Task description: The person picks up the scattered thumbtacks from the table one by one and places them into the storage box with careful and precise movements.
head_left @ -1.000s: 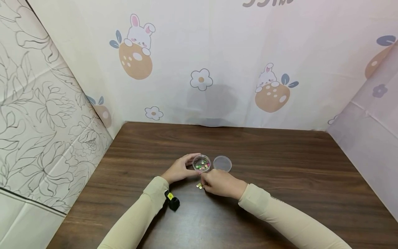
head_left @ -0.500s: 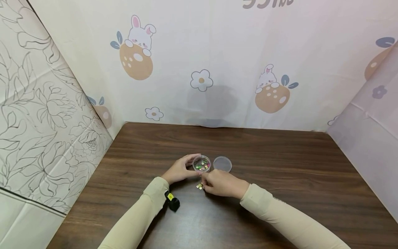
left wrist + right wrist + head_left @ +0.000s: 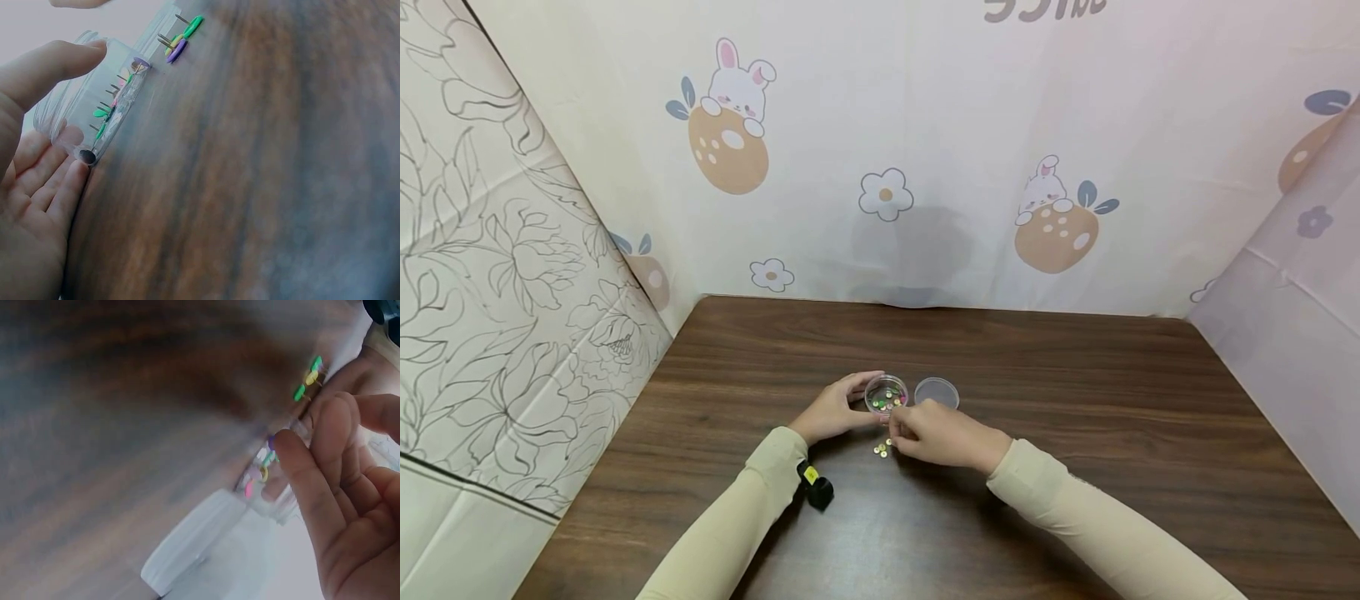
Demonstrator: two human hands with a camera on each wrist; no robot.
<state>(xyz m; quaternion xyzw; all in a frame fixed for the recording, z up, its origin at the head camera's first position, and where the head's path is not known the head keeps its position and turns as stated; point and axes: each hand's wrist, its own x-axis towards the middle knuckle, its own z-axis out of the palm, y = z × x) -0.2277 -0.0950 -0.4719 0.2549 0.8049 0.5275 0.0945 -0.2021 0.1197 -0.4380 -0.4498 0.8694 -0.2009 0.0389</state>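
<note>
In the head view my left hand (image 3: 835, 408) holds a small clear round container (image 3: 886, 393), thumb on one side and fingers on the other. Inside lie several thumbtacks (image 3: 102, 113) with coloured heads, points up in the left wrist view. Several more thumbtacks (image 3: 882, 448) lie on the table just in front of the container. My right hand (image 3: 936, 432) hovers between these and the container's near rim, its fingers bent. In the right wrist view its fingers (image 3: 306, 475) partly cover the container; no tack shows at the tips, though one could be hidden.
A clear round lid (image 3: 937, 392) lies flat on the table, right of the container and just behind my right hand. The dark wooden table (image 3: 1075, 375) stretches around. A patterned cloth wall (image 3: 820, 233) stands at its back. A black device (image 3: 817, 487) is strapped under my left wrist.
My right hand has lifted slightly and shifted away from the loose thumbtacks, up toward the container's rim. Another tack on the table is now uncovered. The left hand and container stay still.
</note>
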